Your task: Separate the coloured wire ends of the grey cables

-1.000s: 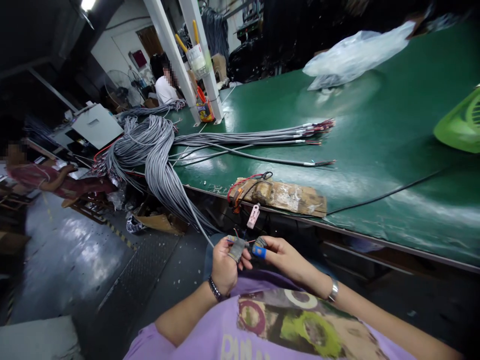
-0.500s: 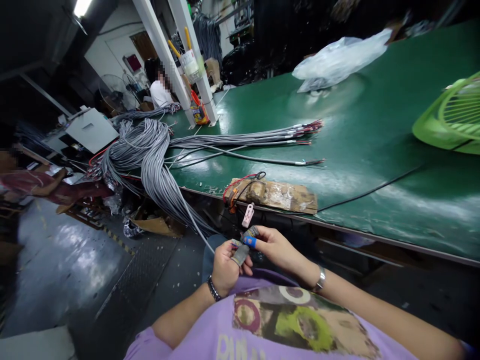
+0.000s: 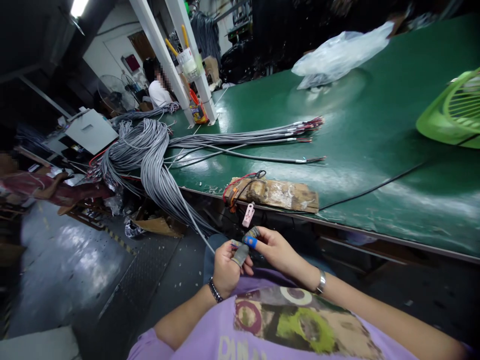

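Observation:
My left hand [image 3: 229, 262] is closed around a grey cable [image 3: 198, 231] that runs down to it from the big bundle of grey cables [image 3: 155, 157] on the bench. My right hand [image 3: 272, 247] meets it fingertip to fingertip, thumb and forefinger pinched at the cable's end, which the fingers hide. Finger covers and tape wrap several fingertips, one of them blue. Just beyond my hands, a pink clip [image 3: 248, 215] hangs at the bench edge from a wooden board [image 3: 285, 195] with red and black wires on it.
The green bench [image 3: 367, 200] carries cable ends with stripped wires [image 3: 309, 125], a clear plastic bag [image 3: 337, 60], and a green fan [image 3: 452, 115] with a black cord. White posts [image 3: 159, 50] rise at the back. One person [image 3: 159, 90] sits behind them; another [image 3: 48, 187] is at the far left.
My hands stay together in nearly the same place, with only a slight shift of the fingers. The view has moved a little. At the left, the other person's arm has moved.

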The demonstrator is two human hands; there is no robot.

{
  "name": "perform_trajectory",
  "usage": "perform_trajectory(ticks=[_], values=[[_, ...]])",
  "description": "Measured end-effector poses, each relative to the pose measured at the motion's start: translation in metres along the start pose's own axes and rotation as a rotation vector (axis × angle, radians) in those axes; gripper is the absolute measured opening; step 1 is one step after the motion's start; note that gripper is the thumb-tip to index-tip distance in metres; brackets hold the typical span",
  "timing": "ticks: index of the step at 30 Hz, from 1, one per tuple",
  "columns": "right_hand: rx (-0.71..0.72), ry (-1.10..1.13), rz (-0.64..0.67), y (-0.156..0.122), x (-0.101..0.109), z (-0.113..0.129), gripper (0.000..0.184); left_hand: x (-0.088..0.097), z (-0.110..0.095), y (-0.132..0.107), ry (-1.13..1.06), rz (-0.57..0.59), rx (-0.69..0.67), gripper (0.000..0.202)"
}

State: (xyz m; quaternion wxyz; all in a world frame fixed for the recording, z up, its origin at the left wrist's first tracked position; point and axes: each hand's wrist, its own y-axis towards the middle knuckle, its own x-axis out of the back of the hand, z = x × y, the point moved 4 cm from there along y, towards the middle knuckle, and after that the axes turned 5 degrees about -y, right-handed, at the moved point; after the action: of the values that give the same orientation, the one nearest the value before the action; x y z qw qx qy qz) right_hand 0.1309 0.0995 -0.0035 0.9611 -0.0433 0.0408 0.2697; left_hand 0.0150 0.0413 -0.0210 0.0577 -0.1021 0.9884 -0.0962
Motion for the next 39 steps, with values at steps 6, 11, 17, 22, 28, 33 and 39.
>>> perform_trajectory(ticks=[6,11,17,22,28,33,39], values=[[-0.117,0.182,-0.120,-0.004,-0.005,-0.004,0.016,-0.005,-0.001,0.000,0.013,0.025,0.023,0.032],[-0.177,0.454,-0.327,0.003,0.013,-0.008,0.021,-0.011,-0.002,-0.003,0.063,0.139,0.117,0.035],[-0.287,0.535,-0.187,0.003,0.015,-0.023,0.029,0.004,-0.006,0.000,-0.046,-0.006,0.016,0.032],[-0.243,0.352,0.011,0.001,0.007,-0.016,0.031,0.004,-0.007,0.001,-0.045,0.016,-0.014,0.029],[-0.106,0.162,0.071,0.003,0.003,-0.009,0.027,0.001,-0.003,0.001,-0.016,0.029,-0.016,0.027],[-0.111,0.178,-0.068,0.000,0.005,-0.014,0.026,0.001,-0.003,0.000,-0.059,-0.021,-0.044,0.028],[-0.219,0.480,-0.168,0.010,0.021,-0.016,0.032,0.000,-0.013,0.001,-0.210,-0.039,0.018,0.029]])
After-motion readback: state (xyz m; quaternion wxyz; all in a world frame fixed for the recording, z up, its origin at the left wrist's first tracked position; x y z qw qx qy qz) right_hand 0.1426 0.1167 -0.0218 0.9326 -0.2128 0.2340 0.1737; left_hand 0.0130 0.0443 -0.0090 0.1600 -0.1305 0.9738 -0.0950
